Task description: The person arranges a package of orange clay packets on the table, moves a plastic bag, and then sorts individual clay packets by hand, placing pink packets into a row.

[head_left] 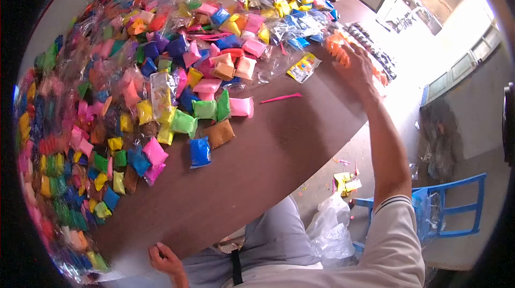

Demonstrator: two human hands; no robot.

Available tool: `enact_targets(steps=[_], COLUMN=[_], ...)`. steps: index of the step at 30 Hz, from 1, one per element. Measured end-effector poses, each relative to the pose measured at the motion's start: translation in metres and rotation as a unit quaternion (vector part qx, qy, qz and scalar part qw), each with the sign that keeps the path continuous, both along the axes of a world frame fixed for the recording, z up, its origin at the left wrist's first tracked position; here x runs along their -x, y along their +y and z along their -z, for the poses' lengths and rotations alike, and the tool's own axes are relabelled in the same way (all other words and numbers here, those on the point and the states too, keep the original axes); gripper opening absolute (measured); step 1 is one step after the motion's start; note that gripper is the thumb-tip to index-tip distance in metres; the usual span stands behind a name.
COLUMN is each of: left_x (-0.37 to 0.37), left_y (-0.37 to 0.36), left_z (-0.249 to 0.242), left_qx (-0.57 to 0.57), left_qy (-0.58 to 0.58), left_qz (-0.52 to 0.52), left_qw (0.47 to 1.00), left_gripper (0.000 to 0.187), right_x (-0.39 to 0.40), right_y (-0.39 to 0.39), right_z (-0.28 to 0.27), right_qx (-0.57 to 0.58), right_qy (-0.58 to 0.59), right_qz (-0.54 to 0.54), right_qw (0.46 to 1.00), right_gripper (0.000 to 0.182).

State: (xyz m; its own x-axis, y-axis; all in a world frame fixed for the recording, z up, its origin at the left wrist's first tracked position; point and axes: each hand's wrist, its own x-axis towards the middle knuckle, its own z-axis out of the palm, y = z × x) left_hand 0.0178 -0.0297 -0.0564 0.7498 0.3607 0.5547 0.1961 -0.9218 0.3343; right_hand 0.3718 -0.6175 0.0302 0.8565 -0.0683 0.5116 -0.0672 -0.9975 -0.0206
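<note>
My right hand (356, 65) reaches to the far right end of the table, its fingers bent down over a row of small orange pieces (336, 46) whose kind I cannot make out. Fingertips are partly hidden among them. Beside that row runs a line of black-and-grey pieces (370, 41). My left hand (166, 260) rests at the table's near edge with curled fingers, and nothing shows in it. Nearest the bare tabletop lie a blue packet (200, 152), a brown packet (220, 134) and a pink stick (281, 97).
A big heap of coloured soft packets (206, 108) and clear plastic bags covers the brown table's (257, 164) left and far side. A yellow printed sachet (304, 68) lies near the orange row. A blue chair (456, 210) and a white plastic bag (332, 226) are at right.
</note>
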Motion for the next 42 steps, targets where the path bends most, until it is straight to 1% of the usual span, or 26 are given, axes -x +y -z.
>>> enact_targets(steps=[1, 2, 3, 5, 7, 8, 9, 11, 12, 13, 15, 18, 21, 23, 25, 27, 30, 31, 32, 33, 35, 36, 39, 40, 41, 42], left_x=[0.001, 0.003, 0.004, 0.005, 0.003, 0.004, 0.005, 0.01, 0.011, 0.01, 0.008, 0.008, 0.005, 0.006, 0.009, 0.009, 0.008, 0.009, 0.009, 0.009, 0.008, 0.005, 0.006, 0.004, 0.004, 0.005], left_y=[-0.001, -0.001, 0.001, 0.006, 0.007, 0.007, 0.009, 0.012, 0.012, 0.011, 0.007, 0.004, 0.003, 0.005, 0.008, 0.009, 0.004, 0.002, 0.002, 0.002, 0.003, 0.004, 0.005, 0.004, 0.005, 0.005], left_z=[-0.001, -0.002, -0.001, 0.002, 0.001, 0.002, 0.005, 0.012, 0.011, 0.009, 0.008, 0.002, -0.005, -0.007, -0.006, -0.006, -0.013, -0.017, -0.021, -0.025, -0.028, -0.022, -0.021, -0.022, -0.024, -0.025], left_qx=[0.006, 0.012, 0.009, 0.002, -0.022, -0.034, -0.02, 0.01, 0.008, 0.006, 0.003, -0.001, 0.006, 0.005, 0.015, 0.021, 0.032, 0.042, 0.052, 0.046, 0.035, 0.045, 0.046, 0.07, 0.07, 0.069], left_qy=[0.008, 0.017, 0.017, 0.015, 0.013, 0.011, 0.014, 0.021, 0.018, 0.017, 0.015, 0.02, 0.026, 0.022, 0.023, 0.016, 0.016, 0.028, 0.041, 0.034, 0.021, -0.024, -0.032, -0.048, -0.046, -0.042], left_qz=[-0.003, -0.006, 0.002, 0.017, 0.027, 0.03, 0.021, 0.002, 0.002, 0.003, 0.002, 0.012, 0.034, 0.038, 0.048, 0.054, 0.053, 0.052, 0.049, 0.057, 0.074, 0.091, 0.089, 0.096, 0.097, 0.099], left_qw=[1.0, 1.0, 1.0, 1.0, 0.999, 0.999, 0.999, 1.0, 1.0, 1.0, 1.0, 1.0, 0.999, 0.999, 0.998, 0.998, 0.998, 0.997, 0.997, 0.997, 0.996, 0.995, 0.994, 0.992, 0.992, 0.992], left_gripper=[0.03, 0.03, 0.029, 0.028, 0.026, 0.026, 0.026, 0.027, 0.027, 0.027, 0.027, 0.025, 0.022, 0.02, 0.018, 0.017, 0.017, 0.017, 0.017, 0.017, 0.017, 0.017, 0.016, 0.018, 0.017, 0.016], right_x=[-0.006, -0.012, -0.017, -0.03, -0.046, -0.052, -0.059, -0.083, -0.09, -0.086, -0.073, -0.04, -0.036, -0.053, -0.043, -0.026, -0.046, -0.047, -0.049, -0.047, -0.032, -0.019, 0.028, 0.04, 0.05, 0.062], right_y=[0.019, 0.037, 0.053, 0.083, 0.104, 0.108, 0.112, 0.086, 0.082, 0.076, 0.079, 0.09, 0.076, 0.047, 0.06, 0.077, 0.036, 0.042, 0.048, 0.056, 0.092, 0.114, 0.179, 0.199, 0.219, 0.238], right_z=[0.002, 0.007, 0.011, 0.018, 0.025, 0.029, 0.033, 0.056, 0.061, 0.049, 0.036, 0.008, 0.013, 0.051, 0.041, 0.025, 0.058, 0.055, 0.052, 0.046, 0.028, 0.019, -0.002, 0.002, 0.005, 0.008], right_qx=[-0.1, -0.198, -0.296, -0.298, -0.289, -0.298, -0.307, -0.415, -0.445, -0.429, -0.494, -0.679, -0.71, -0.601, -0.606, -0.721, -0.652, -0.507, -0.348, -0.248, -0.255, -0.259, -0.185, -0.242, -0.298, -0.323], right_qy=[0.009, 0.019, 0.028, 0.03, 0.054, 0.044, 0.035, 0.016, -0.051, -0.006, -0.052, -0.025, 0.02, -0.009, -0.008, 0.026, 0.02, -0.026, -0.082, -0.125, -0.181, -0.208, -0.187, -0.145, -0.103, -0.038], right_qz=[-0.039, -0.076, -0.111, -0.074, -0.006, 0.015, 0.035, -0.033, -0.053, -0.076, -0.128, -0.167, -0.199, -0.208, -0.162, -0.06, -0.184, -0.153, -0.086, -0.03, -0.04, -0.042, -0.113, -0.118, -0.122, -0.146], right_qw=[0.994, 0.977, 0.948, 0.951, 0.956, 0.953, 0.95, 0.909, 0.893, 0.9, 0.858, 0.715, 0.675, 0.772, 0.779, 0.69, 0.735, 0.848, 0.93, 0.96, 0.949, 0.942, 0.958, 0.952, 0.941, 0.934], right_gripper=[0.061, 0.059, 0.058, 0.058, 0.068, 0.065, 0.062, 0.052, 0.046, 0.042, 0.022, 0.023, 0.022, 0.023, 0.021, 0.018, 0.003, 0.003, 0.004, 0.008, 0.012, 0.014, 0.018, 0.017, 0.017, 0.016])
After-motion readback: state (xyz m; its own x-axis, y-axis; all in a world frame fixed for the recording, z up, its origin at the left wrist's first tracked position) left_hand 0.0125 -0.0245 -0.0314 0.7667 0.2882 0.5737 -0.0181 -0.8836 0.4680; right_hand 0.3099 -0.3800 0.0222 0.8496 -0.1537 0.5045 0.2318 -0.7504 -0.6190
